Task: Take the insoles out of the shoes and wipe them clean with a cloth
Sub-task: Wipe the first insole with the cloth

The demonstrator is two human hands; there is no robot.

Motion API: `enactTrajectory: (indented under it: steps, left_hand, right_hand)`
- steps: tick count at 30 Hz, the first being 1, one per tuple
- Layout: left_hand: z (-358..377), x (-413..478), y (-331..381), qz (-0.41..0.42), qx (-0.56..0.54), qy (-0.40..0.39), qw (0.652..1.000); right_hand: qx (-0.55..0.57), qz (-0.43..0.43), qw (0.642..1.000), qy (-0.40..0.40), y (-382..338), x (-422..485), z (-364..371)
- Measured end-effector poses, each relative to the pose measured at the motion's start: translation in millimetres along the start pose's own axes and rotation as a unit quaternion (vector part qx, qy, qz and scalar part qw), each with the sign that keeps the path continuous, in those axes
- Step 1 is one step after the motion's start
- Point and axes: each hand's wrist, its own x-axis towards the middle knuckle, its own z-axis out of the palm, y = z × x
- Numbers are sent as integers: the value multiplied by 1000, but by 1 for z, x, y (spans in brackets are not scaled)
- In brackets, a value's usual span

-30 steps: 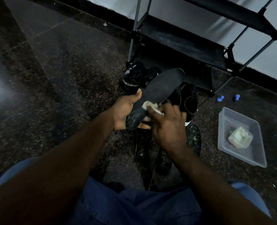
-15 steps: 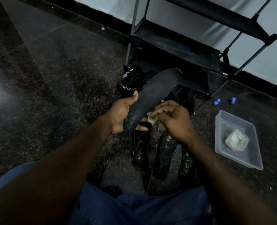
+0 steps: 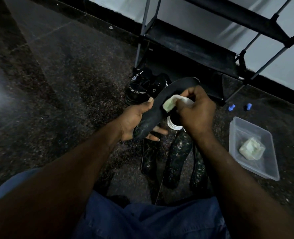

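One insole [image 3: 154,109], its near end gripped by the left hand [image 3: 134,120], points far-right; right hand [image 3: 197,114] pinches cloth [image 3: 170,102] on it.

Black all over on the insole [image 3: 160,104], with a dull grey bloom at its near end. Pale cream tinged yellow-green on the cloth [image 3: 169,104], and the same on the second cloth [image 3: 251,150]. Black with white stripes and white "SPORT" lettering on the shoe [image 3: 139,88]. Black flecked with pale specks on the floor insoles [image 3: 179,159]. Clear, faintly frosted on the tub [image 3: 270,169]. Bright blue on the two caps [image 3: 231,107]. Dark speckled stone pattern across the floor [image 3: 73,83]. Black shelves and grey poles on the rack [image 3: 194,44]. Denim blue on the trousers [image 3: 142,221].
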Motion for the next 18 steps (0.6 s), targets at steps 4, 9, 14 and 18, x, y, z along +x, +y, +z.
enactTrajectory:
  steps: [4, 9, 14, 18]
  left_hand:
    - [5, -1, 0, 4, 29, 9, 1000]
    - [4, -3, -1, 21, 38, 18, 999]
    - [0, 0, 0, 40, 21, 15, 999]
    - [3, -2, 0, 47, 21, 7, 999]
  right_hand:
    - [-40, -17, 999, 25, 3, 5, 7]
    - [-70, -38, 997, 1, 6, 5, 18]
    - [-63, -93, 994, -4, 3, -8, 26]
    - [-69, -80, 994, 23, 7, 3, 17]
